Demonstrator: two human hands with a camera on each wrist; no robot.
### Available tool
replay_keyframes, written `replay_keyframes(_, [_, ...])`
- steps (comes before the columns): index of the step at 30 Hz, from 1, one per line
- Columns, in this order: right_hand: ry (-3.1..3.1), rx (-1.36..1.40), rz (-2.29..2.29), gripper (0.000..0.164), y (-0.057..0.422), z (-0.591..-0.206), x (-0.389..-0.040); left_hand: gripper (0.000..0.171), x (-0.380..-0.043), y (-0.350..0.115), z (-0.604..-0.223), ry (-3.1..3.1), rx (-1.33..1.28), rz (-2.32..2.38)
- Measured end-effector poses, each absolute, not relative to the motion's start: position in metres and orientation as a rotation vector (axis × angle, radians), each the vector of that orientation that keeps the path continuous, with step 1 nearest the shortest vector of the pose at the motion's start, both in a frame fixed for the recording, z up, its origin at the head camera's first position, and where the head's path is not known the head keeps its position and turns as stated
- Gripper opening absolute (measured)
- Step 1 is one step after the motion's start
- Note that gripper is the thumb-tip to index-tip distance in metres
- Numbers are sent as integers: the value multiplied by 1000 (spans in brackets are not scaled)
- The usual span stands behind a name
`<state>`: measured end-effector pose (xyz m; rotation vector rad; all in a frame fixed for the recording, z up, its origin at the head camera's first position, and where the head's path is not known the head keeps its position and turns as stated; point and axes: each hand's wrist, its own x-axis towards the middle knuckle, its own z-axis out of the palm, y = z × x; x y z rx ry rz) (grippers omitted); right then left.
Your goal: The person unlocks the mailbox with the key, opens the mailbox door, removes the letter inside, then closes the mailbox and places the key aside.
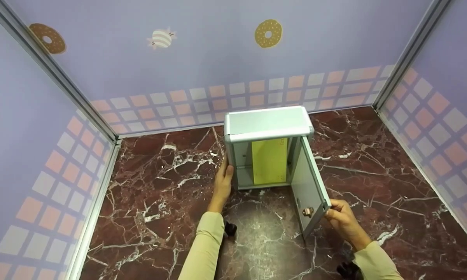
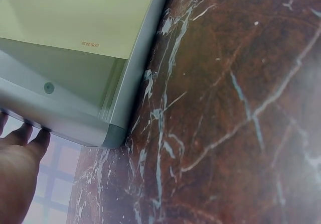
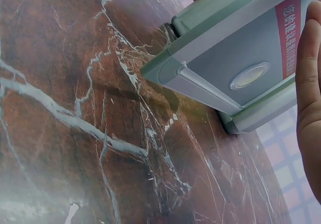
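Marbled surface (image 1: 155, 237) beneath, left hand (image 1: 222, 184), fingers extended, braces the box (image 1: 268, 121); right hand (image 1: 344, 221) pinches its open door (image 1: 306, 182): apparently door positioning, next needing steady bracing.

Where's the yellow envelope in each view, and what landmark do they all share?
Head: envelope right of and slightly below center, inside the box.
Left wrist: envelope at top left.
Right wrist: envelope not visible.
Shared landmark: the veined marble surface.
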<state>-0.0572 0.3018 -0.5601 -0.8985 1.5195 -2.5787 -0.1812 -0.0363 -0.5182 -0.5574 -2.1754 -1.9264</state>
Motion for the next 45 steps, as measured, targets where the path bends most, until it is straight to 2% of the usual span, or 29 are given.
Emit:
replay_keyframes(5, [1495,-852,-2635,38,299,-553,-54,88,-182,-37,-518,-2171,-565,-1920])
replay_keyframes(12, [1438,-791,-2675,48,296,-544,-50,84,-179,-36,-518,-2180,-514,-1955])
replay_keyframes(14, [1442,-771,-2671,49,296,-545,-50,74,-177,-34,-519,-2140,-484,-1938])
replay_keyframes(17, [1445,-759,-2673,47,297,-547,-50,49,-171,-27,-521,-1969,-430,-1833])
replay_keyframes(22, [1425,-785,-2694,43,300,-547,-52,17,-170,-8,-542,-1618,-450,-1471])
replay_keyframes(26, [1408,-806,-2704,42,300,-544,-53,9,-163,11,-541,-1579,-642,-1302])
replay_keyframes(28, [1404,-811,-2707,41,300,-544,-54,16,-161,20,-537,-1653,-713,-1309])
replay_keyframes(30, [1409,-808,-2706,41,299,-544,-53,32,-161,28,-533,-1782,-708,-1355])
replay_keyframes(34, [1405,-837,-2694,41,297,-546,-52,70,-165,39,-529,-2018,-543,-1476])
replay_keyframes(36, [1394,-846,-2688,39,297,-547,-51,82,-169,43,-529,-2084,-463,-1533])
replay_keyframes(39, [1386,-854,-2680,36,298,-548,-51,88,-178,49,-531,-2128,-413,-1627])
replay_keyframes(45, [1444,-850,-2640,39,299,-546,-51,88,-192,58,-535,-2097,-335,-1876])
